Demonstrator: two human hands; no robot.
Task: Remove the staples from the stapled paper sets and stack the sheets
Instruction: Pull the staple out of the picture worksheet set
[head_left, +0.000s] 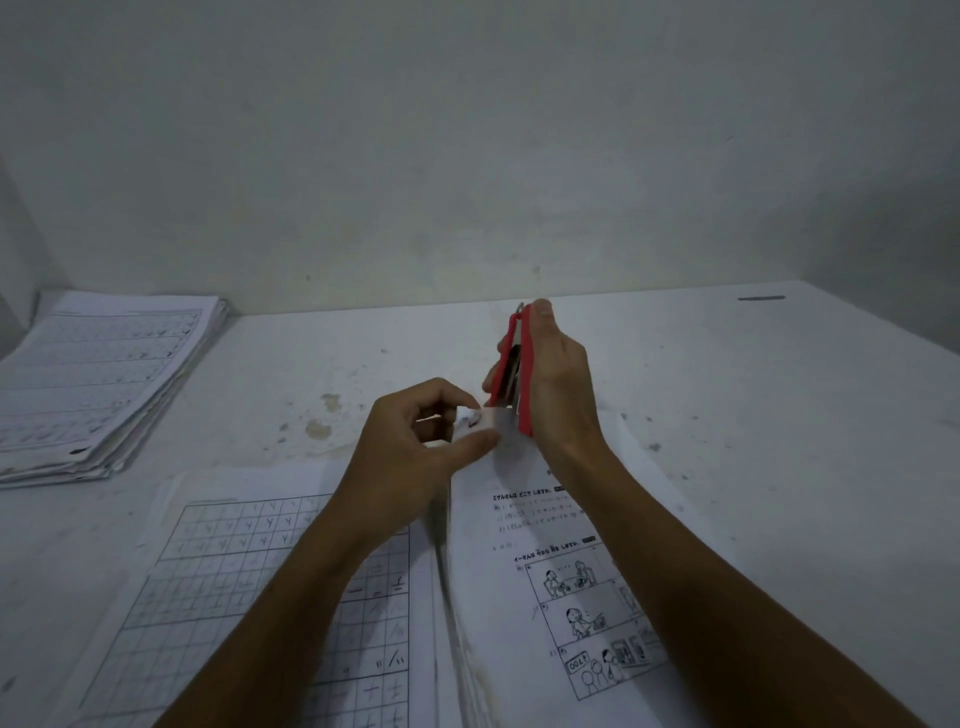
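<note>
Three groups of paper lie on the white table (727, 395), and the red stapler (514, 374) serves as the landmark near the middle. The right hand (561, 384) is clamped around the stapler, holding it upright, its lower end touching the raised top corner of the stapled paper set (550, 571) that spreads out below it toward the near edge. Just left of the stapler's lower end, the left hand (415, 447) pinches that same corner between thumb and fingertips; a small dark mark there may be a staple, though it is too small to tell. Below and left of the stapler lie the gridded sheets (249, 597), partly covered by the left forearm and cut off at the bottom edge. Far left of the stapler sits a thick paper stack (98, 384), its left side cut off. Two forearms are in view.
</note>
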